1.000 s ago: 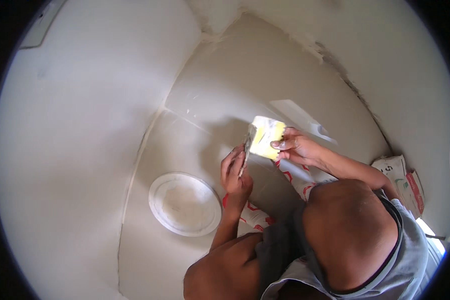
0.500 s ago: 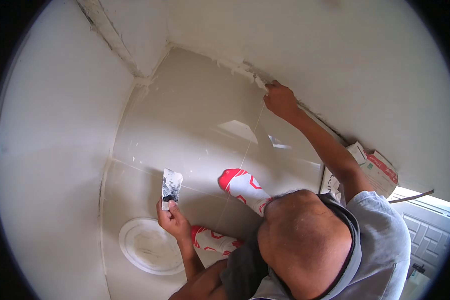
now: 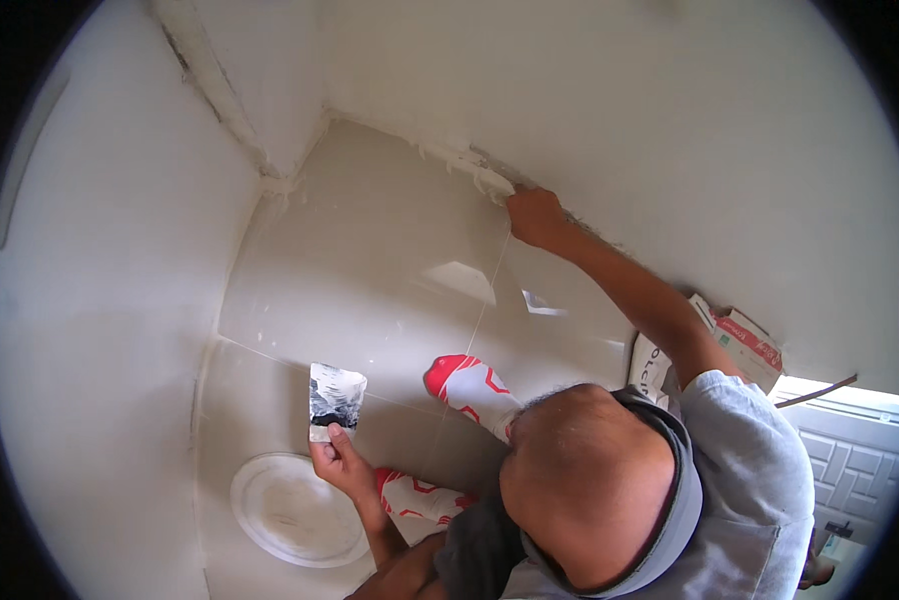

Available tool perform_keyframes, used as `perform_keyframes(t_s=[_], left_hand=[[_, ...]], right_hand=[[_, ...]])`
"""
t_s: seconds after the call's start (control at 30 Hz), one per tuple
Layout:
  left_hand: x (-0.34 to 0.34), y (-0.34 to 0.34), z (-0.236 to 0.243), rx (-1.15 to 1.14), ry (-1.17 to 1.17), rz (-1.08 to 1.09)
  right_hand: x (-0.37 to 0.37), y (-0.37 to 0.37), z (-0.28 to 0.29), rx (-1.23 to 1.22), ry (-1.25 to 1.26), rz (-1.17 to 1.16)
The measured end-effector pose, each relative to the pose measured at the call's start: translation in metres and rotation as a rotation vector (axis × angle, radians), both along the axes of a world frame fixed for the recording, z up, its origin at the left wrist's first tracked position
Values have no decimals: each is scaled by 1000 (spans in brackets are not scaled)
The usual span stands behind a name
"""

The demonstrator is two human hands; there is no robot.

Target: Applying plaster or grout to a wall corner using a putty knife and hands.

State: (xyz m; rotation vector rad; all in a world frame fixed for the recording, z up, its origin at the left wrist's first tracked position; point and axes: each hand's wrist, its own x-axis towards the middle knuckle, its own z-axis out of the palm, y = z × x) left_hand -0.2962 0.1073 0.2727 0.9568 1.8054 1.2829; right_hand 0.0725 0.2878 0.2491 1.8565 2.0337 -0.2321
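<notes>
My left hand point(image 3: 344, 470) grips a flat rectangular scraper point(image 3: 338, 395), its thumb on the face, which is smeared with white paste and dark patches. Far forward, my right hand point(image 3: 537, 217) is closed against the base of the right wall. What its fingers hold, if anything, is hidden. Ahead of those fingers, rough white filler point(image 3: 485, 178) runs along the joint between wall and tiled floor point(image 3: 370, 230). A round white tub or lid point(image 3: 244, 492), with pale residue inside, sits on the floor beside my left forearm.
My feet in white and red socks point(image 3: 467, 385) rest on the tiles. Cardboard boxes point(image 3: 748, 350) stand against the right wall, a thin strip point(image 3: 820, 391) sticking out beyond them. A left wall point(image 3: 100, 330) and a back corner enclose the floor.
My right hand has shifted slightly left in the picture along the wall base, still closed. The scraper in my left hand has turned to show more of its face. The whole view has tilted a little.
</notes>
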Motion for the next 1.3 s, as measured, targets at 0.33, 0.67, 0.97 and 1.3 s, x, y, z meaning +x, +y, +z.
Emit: perform_keyframes(t_s=[0.33,0.67,0.97,1.3], left_hand=[[-2,5,5,-9,-219,-25],[-5,26,-17,-426,-1291,97],[-8,47,16,-264,-721,38],[-13,56,-10,-331,-443,-178]], right_hand=[[10,-2,-44,262,-137,-147],[-152,-72,85,192,1056,395],[-134,-49,96,65,693,684],[-166,-32,119,-88,679,929]])
